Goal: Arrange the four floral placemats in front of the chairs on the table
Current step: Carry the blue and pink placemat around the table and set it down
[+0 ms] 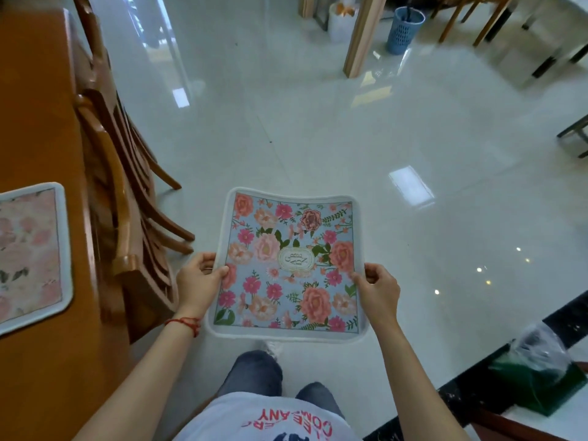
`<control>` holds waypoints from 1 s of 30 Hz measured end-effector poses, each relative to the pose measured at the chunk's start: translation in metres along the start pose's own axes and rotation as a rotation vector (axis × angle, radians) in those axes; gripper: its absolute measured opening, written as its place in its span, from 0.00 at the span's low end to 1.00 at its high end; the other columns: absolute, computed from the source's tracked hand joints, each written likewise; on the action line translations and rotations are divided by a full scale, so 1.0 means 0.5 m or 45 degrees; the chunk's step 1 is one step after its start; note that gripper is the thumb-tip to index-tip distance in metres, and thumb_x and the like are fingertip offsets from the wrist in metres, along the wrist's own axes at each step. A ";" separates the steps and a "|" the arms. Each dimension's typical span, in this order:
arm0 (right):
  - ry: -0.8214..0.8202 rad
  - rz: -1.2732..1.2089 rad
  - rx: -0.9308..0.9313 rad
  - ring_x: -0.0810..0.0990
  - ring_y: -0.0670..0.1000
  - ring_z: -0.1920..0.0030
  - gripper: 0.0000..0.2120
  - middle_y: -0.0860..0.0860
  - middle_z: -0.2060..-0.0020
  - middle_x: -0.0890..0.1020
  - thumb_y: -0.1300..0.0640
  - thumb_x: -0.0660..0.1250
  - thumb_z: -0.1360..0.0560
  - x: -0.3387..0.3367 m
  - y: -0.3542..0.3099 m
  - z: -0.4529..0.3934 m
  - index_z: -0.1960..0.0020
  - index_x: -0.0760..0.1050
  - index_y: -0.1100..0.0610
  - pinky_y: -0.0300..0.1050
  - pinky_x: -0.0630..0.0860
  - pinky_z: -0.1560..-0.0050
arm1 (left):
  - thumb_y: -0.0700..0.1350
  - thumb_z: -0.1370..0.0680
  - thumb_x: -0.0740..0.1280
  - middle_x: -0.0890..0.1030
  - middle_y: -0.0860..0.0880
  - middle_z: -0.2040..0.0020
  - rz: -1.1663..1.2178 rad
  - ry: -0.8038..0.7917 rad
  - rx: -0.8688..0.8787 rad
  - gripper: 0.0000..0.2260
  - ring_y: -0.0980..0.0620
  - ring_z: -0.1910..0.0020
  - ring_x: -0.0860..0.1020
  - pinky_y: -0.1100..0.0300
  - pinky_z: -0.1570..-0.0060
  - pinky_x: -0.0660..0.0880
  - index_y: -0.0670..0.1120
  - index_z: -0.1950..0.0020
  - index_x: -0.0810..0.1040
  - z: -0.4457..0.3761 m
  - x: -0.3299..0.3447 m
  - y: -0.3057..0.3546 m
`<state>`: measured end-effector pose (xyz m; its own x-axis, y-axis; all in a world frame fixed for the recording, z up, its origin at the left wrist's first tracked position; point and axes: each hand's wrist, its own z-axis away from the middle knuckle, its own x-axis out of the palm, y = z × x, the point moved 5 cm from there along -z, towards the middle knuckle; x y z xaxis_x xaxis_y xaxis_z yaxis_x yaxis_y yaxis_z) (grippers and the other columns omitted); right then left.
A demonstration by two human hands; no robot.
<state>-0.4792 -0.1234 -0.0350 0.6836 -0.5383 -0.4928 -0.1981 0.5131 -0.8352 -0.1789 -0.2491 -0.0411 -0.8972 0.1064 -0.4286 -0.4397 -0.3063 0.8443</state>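
Note:
I hold a floral placemat (288,265) flat in front of me over the floor; it is light blue with pink and peach flowers and a white border. My left hand (199,281) grips its left edge, thumb on top. My right hand (377,283) grips its right edge the same way. A second floral placemat (30,253) lies on the orange-brown wooden table (35,122) at the left, near the table's edge. Wooden chairs (127,198) stand pushed in along that edge, between me and the table.
Glossy white tiled floor (350,148) stretches ahead. A wooden post (361,36) and a blue slatted bin (402,30) stand at the far side, with more chair legs at the top right. A green thing under clear plastic (537,377) sits at the lower right.

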 end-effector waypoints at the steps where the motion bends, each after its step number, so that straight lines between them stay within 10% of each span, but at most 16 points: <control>1: -0.008 0.003 -0.007 0.77 0.41 0.63 0.06 0.48 0.64 0.78 0.60 0.71 0.29 0.010 -0.016 -0.024 0.54 0.75 0.59 0.24 0.71 0.68 | 0.38 0.27 0.69 0.79 0.49 0.55 0.020 0.001 -0.011 0.09 0.48 0.55 0.80 0.53 0.53 0.78 0.47 0.50 0.75 -0.021 0.002 0.011; 21: -0.305 0.108 -0.233 0.76 0.40 0.63 0.05 0.46 0.64 0.78 0.61 0.69 0.29 0.210 -0.313 -0.575 0.54 0.76 0.58 0.26 0.70 0.69 | 0.38 0.28 0.70 0.81 0.44 0.54 0.154 0.323 -0.171 0.09 0.45 0.55 0.80 0.48 0.51 0.78 0.44 0.50 0.77 -0.455 0.070 0.212; 30: -0.448 0.114 -0.247 0.79 0.47 0.61 0.05 0.48 0.63 0.79 0.61 0.69 0.29 0.323 -0.440 -0.763 0.53 0.76 0.58 0.35 0.74 0.63 | 0.37 0.28 0.69 0.79 0.46 0.55 0.187 0.481 -0.208 0.10 0.50 0.60 0.78 0.64 0.65 0.73 0.40 0.48 0.76 -0.611 0.065 0.302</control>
<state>-0.5930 -0.5784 -0.0239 0.8494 -0.2185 -0.4803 -0.3736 0.3937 -0.8399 -0.2618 -0.5808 -0.0260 -0.8583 -0.2937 -0.4208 -0.2687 -0.4412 0.8562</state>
